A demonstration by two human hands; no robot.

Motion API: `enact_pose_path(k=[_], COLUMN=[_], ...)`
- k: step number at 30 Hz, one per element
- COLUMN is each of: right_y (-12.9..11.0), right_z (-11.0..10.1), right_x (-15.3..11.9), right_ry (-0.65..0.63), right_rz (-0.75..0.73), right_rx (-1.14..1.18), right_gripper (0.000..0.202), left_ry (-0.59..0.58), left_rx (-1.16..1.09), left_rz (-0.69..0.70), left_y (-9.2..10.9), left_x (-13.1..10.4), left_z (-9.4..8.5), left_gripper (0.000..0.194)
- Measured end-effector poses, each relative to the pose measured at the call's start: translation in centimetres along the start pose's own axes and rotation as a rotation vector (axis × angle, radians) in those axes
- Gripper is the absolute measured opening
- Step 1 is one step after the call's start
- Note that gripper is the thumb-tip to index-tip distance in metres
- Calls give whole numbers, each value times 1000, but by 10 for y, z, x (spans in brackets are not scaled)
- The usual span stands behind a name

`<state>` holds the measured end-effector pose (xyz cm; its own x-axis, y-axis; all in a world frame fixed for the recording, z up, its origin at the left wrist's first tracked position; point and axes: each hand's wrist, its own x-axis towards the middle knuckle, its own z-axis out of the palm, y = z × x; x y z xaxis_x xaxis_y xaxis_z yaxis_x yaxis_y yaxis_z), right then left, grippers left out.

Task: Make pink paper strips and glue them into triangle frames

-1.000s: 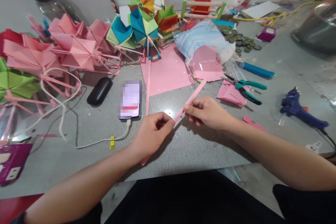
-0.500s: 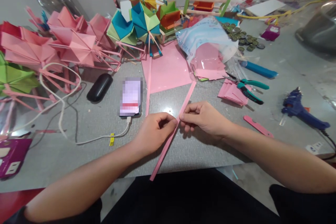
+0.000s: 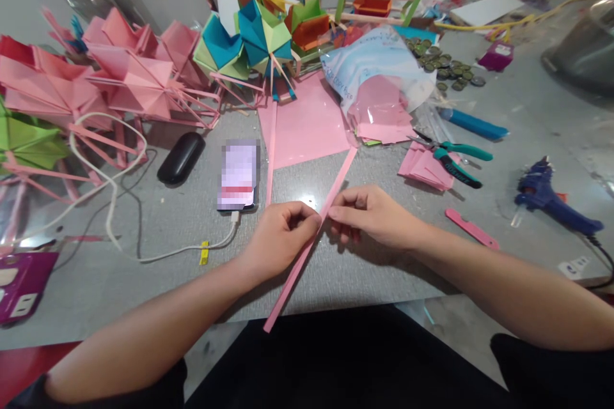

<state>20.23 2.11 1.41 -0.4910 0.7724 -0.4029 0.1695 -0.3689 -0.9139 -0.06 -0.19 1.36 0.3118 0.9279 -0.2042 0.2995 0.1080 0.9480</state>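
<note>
A long, narrow pink paper strip (image 3: pixel 294 273) slants from the pink sheet down past the table's front edge. My left hand (image 3: pixel 286 236) pinches it near its middle between thumb and fingers. On the strip's right side, my right hand (image 3: pixel 367 214) is closed on the same strip, its thumb and fingertips beside my left thumb. Another pink strip (image 3: pixel 272 160) lies on the table beyond my left hand, its lower end reaching that hand. Behind both hands lies a pink sheet (image 3: pixel 307 121).
Left are a phone (image 3: pixel 237 176) on a white cable, a black case (image 3: pixel 181 158) and pink folded-paper models (image 3: pixel 144 83). Right are green-handled pliers (image 3: pixel 455 163), a pink folding cutter (image 3: pixel 471 228), a blue glue gun (image 3: pixel 551 198) and coins (image 3: pixel 441 64). A plastic bag (image 3: pixel 374 70) holds pink paper.
The near end of the held strip has shifted slightly left, and its flat face shows wider. Both hands keep nearly the same place and hold.
</note>
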Motion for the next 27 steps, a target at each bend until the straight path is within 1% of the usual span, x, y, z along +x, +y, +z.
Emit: enact_pose_path(k=[3, 7, 12, 15, 21, 27], right_y=[4, 8, 6, 3, 0, -1], right_z=[1, 3, 3, 4, -1, -4], right_x=[0, 0, -1, -1, -1, 0], right_ry=[30, 44, 31, 24, 34, -30], right_rz=[-15, -13, 14, 27, 40, -10], right_rx=[-7, -1, 28, 52, 37, 28], right_gripper=[36, 36, 37, 34, 21, 19], left_ry=[-5, 14, -2, 8, 69, 61], left_rx=[49, 124, 87, 78, 63, 29], left_rz=[37, 84, 45, 27, -9, -51], left_y=[-1, -2, -3, -3, 1, 2], left_x=[-3, -5, -3, -3, -1, 2], left_z=[2, 4, 4, 4, 0, -3], left_gripper=[24, 22, 24, 23, 23, 26])
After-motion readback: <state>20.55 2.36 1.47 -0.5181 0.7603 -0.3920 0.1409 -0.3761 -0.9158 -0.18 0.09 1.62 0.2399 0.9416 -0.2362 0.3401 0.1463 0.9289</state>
